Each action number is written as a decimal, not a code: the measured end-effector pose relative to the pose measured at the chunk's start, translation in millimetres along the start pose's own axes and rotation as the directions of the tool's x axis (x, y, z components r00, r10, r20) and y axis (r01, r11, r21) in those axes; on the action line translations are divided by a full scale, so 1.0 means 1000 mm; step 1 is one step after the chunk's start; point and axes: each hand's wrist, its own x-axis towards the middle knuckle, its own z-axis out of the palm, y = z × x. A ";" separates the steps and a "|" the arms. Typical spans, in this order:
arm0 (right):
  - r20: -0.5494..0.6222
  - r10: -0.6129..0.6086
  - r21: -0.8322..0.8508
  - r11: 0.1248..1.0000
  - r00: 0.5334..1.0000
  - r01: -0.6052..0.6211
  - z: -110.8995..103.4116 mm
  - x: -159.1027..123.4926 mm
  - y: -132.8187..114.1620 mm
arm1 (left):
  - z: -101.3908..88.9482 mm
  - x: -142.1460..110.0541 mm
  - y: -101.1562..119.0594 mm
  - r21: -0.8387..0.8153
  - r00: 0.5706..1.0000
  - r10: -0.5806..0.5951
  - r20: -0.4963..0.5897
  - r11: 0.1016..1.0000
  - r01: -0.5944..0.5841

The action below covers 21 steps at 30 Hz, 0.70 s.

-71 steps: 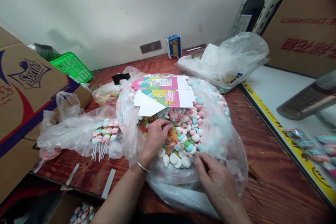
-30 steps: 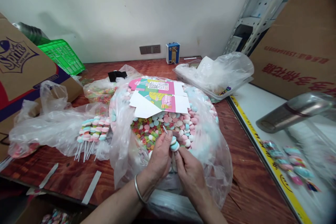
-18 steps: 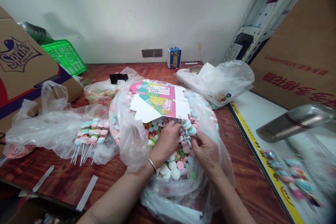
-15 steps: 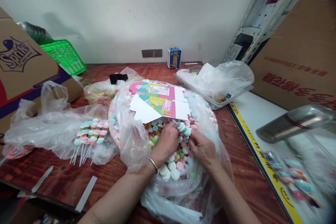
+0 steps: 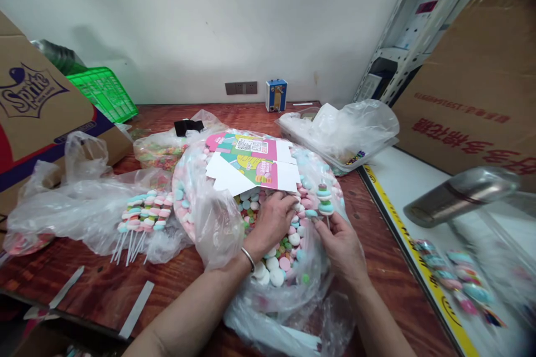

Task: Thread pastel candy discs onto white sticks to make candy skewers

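A big clear plastic bag (image 5: pixel 209 228) of pastel round candies (image 5: pixel 276 268) lies open in front of me on the wooden table (image 5: pixel 402 268). My right hand (image 5: pixel 341 245) pinches a thin stick that carries a candy skewer (image 5: pixel 324 199), held upright over the bag's right side. My left hand (image 5: pixel 274 220), a bangle on its wrist, reaches into the candies with fingers curled; what they hold is hidden. Flat printed cartons (image 5: pixel 251 164) lie on the far part of the heap.
Finished candy skewers (image 5: pixel 144 215) lie on a crumpled bag to the left. A Sprite carton (image 5: pixel 42 106) and green basket (image 5: pixel 103 92) stand far left. Another plastic bag (image 5: pixel 347 128) sits behind right, a white board (image 5: pixel 419 189) with wrapped skewers (image 5: pixel 456 279) and a metal cylinder (image 5: pixel 456 195) right.
The skewer left my two hands' joint grip: my right hand alone now carries it, raised upright to the right. My left hand went back down into the candies.
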 end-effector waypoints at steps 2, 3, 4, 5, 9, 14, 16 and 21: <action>-0.033 0.046 0.066 0.997 0.998 -0.044 -0.002 -0.006 0.002 | 0.001 -0.001 -0.001 0.011 0.999 0.035 0.023 0.999 -0.035; -0.044 0.070 0.094 0.993 0.997 -0.065 -0.003 -0.009 0.004 | 0.001 -0.003 -0.002 0.010 0.997 0.060 0.042 0.998 -0.060; -0.051 0.092 0.120 0.989 0.994 -0.086 -0.004 -0.011 0.006 | 0.000 -0.006 -0.002 0.000 0.994 0.088 0.061 0.996 -0.089; -0.056 0.114 0.145 0.984 0.992 -0.105 -0.004 -0.014 0.008 | 0.000 -0.008 -0.003 -0.019 0.990 0.117 0.074 0.993 -0.116; -0.049 0.166 0.212 0.965 0.985 -0.152 -0.001 -0.020 0.015 | -0.004 -0.016 -0.001 -0.115 0.987 0.144 0.065 0.984 -0.136; -0.021 0.157 0.189 0.970 0.987 -0.151 0.001 -0.023 0.015 | -0.002 -0.015 0.002 -0.127 0.998 -0.013 0.057 0.992 0.020; -0.004 0.152 0.176 0.973 0.988 -0.149 0.002 -0.024 0.013 | 0.000 -0.015 0.002 -0.138 0.996 -0.071 0.056 0.987 0.079; 0.008 0.149 0.223 0.964 0.989 -0.147 0.004 -0.025 0.013 | 0.001 -0.018 0.002 -0.178 0.997 -0.055 0.047 0.982 0.062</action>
